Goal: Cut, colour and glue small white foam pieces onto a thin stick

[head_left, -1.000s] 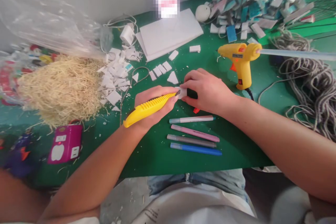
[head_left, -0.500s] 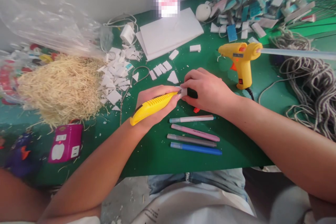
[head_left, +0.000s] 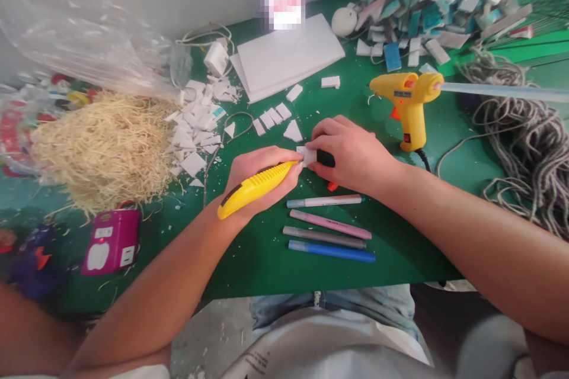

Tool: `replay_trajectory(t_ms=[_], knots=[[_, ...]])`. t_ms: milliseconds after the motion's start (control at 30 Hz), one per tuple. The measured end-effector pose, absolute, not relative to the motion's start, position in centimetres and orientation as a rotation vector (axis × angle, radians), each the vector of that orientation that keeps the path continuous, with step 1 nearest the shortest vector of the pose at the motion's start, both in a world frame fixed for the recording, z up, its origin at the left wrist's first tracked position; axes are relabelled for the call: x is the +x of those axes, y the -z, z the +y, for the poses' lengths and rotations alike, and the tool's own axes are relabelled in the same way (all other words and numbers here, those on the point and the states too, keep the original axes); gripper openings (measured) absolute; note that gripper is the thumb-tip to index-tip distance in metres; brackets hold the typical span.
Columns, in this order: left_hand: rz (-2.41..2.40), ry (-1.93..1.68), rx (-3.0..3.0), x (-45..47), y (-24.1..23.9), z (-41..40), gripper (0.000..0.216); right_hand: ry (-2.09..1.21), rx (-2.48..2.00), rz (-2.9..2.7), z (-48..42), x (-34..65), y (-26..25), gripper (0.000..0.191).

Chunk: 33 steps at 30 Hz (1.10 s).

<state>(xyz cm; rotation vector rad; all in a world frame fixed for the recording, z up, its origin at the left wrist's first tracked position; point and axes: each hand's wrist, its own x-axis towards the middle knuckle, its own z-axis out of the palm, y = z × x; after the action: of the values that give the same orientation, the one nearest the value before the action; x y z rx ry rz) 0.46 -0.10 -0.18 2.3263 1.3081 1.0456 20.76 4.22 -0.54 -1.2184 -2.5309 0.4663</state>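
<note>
My left hand [head_left: 263, 179] is closed round a yellow utility knife [head_left: 260, 186], its tip end against a small white foam piece [head_left: 306, 156]. My right hand [head_left: 344, 151] pinches that piece from the right, thumb and fingers at its edge. Part of the piece is hidden under the fingertips. Beyond the hands lie several cut white foam strips [head_left: 272, 117] and a larger white scrap [head_left: 293, 130]. Closer to me, a row of markers includes a teal and white marker [head_left: 326, 201], a pink marker [head_left: 330, 224] and a blue marker [head_left: 331, 251].
A yellow hot glue gun [head_left: 411, 103] stands right of my hands, beside a heap of grey cord [head_left: 524, 136]. White foam sheets [head_left: 288, 56] lie at the back. To the left are foam scraps [head_left: 191, 136], straw [head_left: 104, 148] and a magenta box [head_left: 111, 243].
My left hand with the utility knife has shifted slightly left and toward me, uncovering more of the white foam piece. My right hand has stayed nearly still.
</note>
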Motion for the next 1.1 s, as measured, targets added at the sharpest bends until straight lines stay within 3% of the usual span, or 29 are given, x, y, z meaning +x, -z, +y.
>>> replay_trajectory(t_ms=[1100], knots=[[1.363,-1.070,2.159,0.5,1.0,0.0,0.016,-0.462,-1.199,-2.516,4.1,20.9,0.6,0.018]])
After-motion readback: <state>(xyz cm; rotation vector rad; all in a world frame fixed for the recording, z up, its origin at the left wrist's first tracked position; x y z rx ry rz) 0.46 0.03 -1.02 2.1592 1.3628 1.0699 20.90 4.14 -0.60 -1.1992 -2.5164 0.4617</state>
